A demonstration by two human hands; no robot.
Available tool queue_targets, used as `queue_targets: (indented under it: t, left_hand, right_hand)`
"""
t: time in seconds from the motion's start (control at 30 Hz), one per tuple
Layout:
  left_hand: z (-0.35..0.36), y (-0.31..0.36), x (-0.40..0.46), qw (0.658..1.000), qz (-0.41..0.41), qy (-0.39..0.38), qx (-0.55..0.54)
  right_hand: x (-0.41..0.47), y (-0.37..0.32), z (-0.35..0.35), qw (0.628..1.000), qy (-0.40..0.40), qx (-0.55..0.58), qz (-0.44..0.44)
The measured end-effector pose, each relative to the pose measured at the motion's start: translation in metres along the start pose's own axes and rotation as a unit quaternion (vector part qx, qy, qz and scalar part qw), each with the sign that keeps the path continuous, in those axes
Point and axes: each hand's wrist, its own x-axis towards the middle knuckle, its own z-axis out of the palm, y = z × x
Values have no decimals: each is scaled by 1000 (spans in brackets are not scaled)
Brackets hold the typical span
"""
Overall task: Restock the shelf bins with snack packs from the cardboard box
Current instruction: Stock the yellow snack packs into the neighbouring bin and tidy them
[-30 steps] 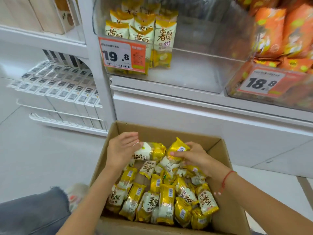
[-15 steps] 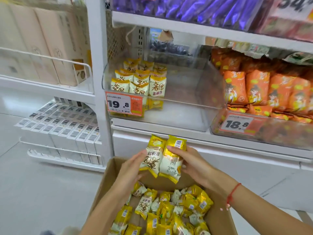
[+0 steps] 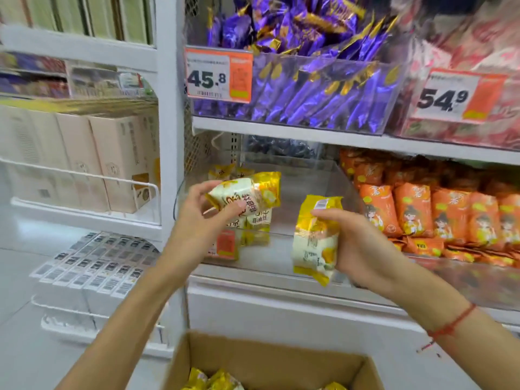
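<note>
Left hand: the left hand (image 3: 208, 212) is raised in front of the clear shelf bin (image 3: 309, 198), fingers and thumb curled round a yellow-and-white snack pack (image 3: 247, 192) that lies on its side, its yellow end pointing away from the palm toward the right hand.
Right hand: the right hand (image 3: 357, 246) is lower than the left and apart from it, gripping a second snack pack (image 3: 315, 240) held upright, barcode end up, its lower end hanging below the fingers.
Wrist: a red string bracelet (image 3: 453, 323) circles the right wrist.
Bin behind the hands: just beyond the left hand, a few stocked yellow packs (image 3: 257, 220) stand at that end of the clear bin; the stretch of bin behind the right hand holds no packs that can be seen.
Price tag: an orange-and-white price tag (image 3: 225, 244) on the bin front shows just below the left hand, its digits hidden by the wrist.
Cardboard box: the open cardboard box (image 3: 270, 358) sits below both forearms, with loose yellow packs (image 3: 213, 381) showing at the bottom edge.
Beyond the right hand: orange snack packs (image 3: 413, 209) fill the neighbouring bin.
Above the hands: purple wrapped sweets (image 3: 309, 88) fill a higher bin tagged 45.8 (image 3: 208, 77); the bin beside it is tagged 54.9 (image 3: 444, 98).
Beyond the left hand: pale cartons (image 3: 112, 161) stand upright behind a white wire rail.
</note>
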Motion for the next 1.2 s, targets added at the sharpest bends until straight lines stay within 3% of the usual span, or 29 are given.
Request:
queue_targets:
  t: [0.1, 0.2, 0.27, 0.43, 0.63, 0.7, 0.77, 0.83, 0.9, 0.93, 1.07, 1.2]
  left_hand:
    - [0, 14, 50, 972, 59, -128, 187]
    - [10, 18, 76, 911, 99, -238, 320]
    - [19, 15, 85, 874, 84, -290, 380]
    - [34, -17, 105, 825, 40, -328, 458]
    - [33, -35, 110, 763, 83, -324, 553]
    - [29, -31, 102, 784, 139, -240, 555]
    - [29, -19, 79, 871, 155, -155, 439]
    - [31, -3, 52, 937, 109, -212, 254]
    - [34, 3, 34, 939, 57, -306, 149]
    - [35, 2, 30, 939, 58, -311, 136]
    - [25, -15, 32, 965, 82, -200, 152]
    - [3, -36, 44, 978, 43, -116, 169]
  right_hand:
    - [3, -25, -12, 999, -28, 39, -17]
    - [12, -27, -24, 999, -4, -43, -24]
    - [17, -24, -27, 993, 12, -112, -38]
    - [25, -12, -37, 986, 79, -137, -51]
    - [26, -1, -38, 983, 130, -123, -49]
    - [26, -2, -35, 981, 144, -114, -67]
    - [26, -5, -26, 973, 163, -128, -106]
    - [30, -10, -12, 960, 179, -162, -140]
    - [38, -11, 4, 954, 177, -185, -156]
    - [42, -10, 13, 952, 175, -191, -161]
    - [68, -6, 39, 942, 157, -254, -155]
    - [101, -16, 27, 932, 117, -330, -98]
